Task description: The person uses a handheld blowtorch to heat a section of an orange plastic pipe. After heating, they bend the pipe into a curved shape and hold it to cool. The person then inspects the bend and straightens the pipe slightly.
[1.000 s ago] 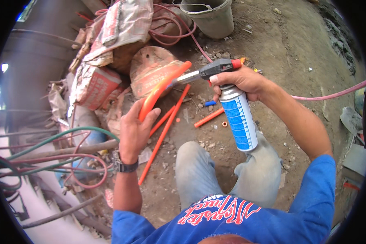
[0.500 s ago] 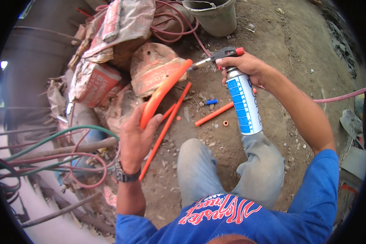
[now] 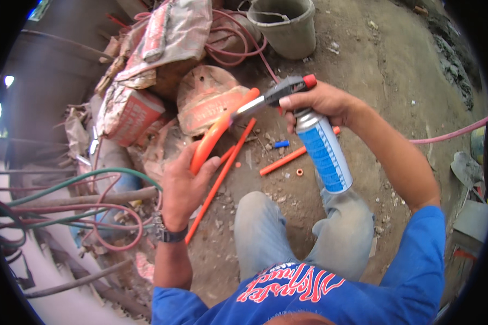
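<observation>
My left hand (image 3: 184, 181) is wrapped round the lower end of a curved orange plastic pipe (image 3: 216, 133), which slants up and to the right. Gripped in my right hand (image 3: 325, 105) is a gas torch (image 3: 287, 93) screwed onto a blue and white gas canister (image 3: 326, 157). The torch's metal nozzle points left, its tip close to the middle of the pipe. No flame can be clearly made out. Below the held pipe, a long straight orange pipe (image 3: 221, 181) lies on the ground, with a shorter orange pipe (image 3: 287, 161) to its right.
A small blue tube (image 3: 281, 144) and an orange ring (image 3: 299, 172) lie on the dirt. Torn paper sacks (image 3: 133, 116) are heaped at the far left, beside a grey bucket (image 3: 284, 27). Green and pink hoses (image 3: 92, 179) tangle at the left.
The torch has moved left and down, its nozzle going from the pipe's upper end to nearer its middle. The canister has tilted more. My left hand keeps its hold on the pipe.
</observation>
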Motion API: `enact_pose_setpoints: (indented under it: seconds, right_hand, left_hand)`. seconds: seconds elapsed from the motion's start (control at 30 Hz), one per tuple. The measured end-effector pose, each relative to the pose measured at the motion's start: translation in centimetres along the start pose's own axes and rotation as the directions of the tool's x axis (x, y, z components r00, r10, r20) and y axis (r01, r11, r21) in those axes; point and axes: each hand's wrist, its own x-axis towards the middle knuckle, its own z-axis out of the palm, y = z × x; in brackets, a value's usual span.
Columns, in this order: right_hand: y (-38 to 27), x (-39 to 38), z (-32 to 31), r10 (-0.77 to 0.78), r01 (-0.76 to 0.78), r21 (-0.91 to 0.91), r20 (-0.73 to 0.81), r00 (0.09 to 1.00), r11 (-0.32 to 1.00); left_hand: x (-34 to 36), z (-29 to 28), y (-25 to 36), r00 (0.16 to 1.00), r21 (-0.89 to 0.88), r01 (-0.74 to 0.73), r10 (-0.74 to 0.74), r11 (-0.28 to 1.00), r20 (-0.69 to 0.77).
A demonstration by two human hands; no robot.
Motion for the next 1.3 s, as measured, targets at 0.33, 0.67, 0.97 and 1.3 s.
enact_pose_setpoints:
  seconds: [0.33,0.67,0.97,1.3]
  right_hand:
    - [1.5,1.3,11.2,-0.475,0.516,0.049,-0.326,0.817,0.855]
    - [3.2,2.7,17.3,-0.752,0.609,-0.515,-0.112,0.65,0.603]
    - [3.2,-1.1,13.2,-0.893,0.408,-0.913,0.191,0.408,-0.009]
    - [3.6,0.0,12.3,-0.444,0.308,-0.439,-0.249,0.861,0.844]
  left_hand:
    - [1.1,1.7,-4.1,0.961,-0.305,-0.157,0.217,0.939,0.172]
    - [-0.4,4.3,-3.5,0.996,-0.522,-0.089,0.075,0.848,-0.047]
    - [-1.2,3.3,-1.9,0.995,-0.173,-0.041,0.025,0.984,-0.092]
    - [0.0,5.1,-3.6,0.997,-0.237,0.061,-0.048,0.97,0.062]
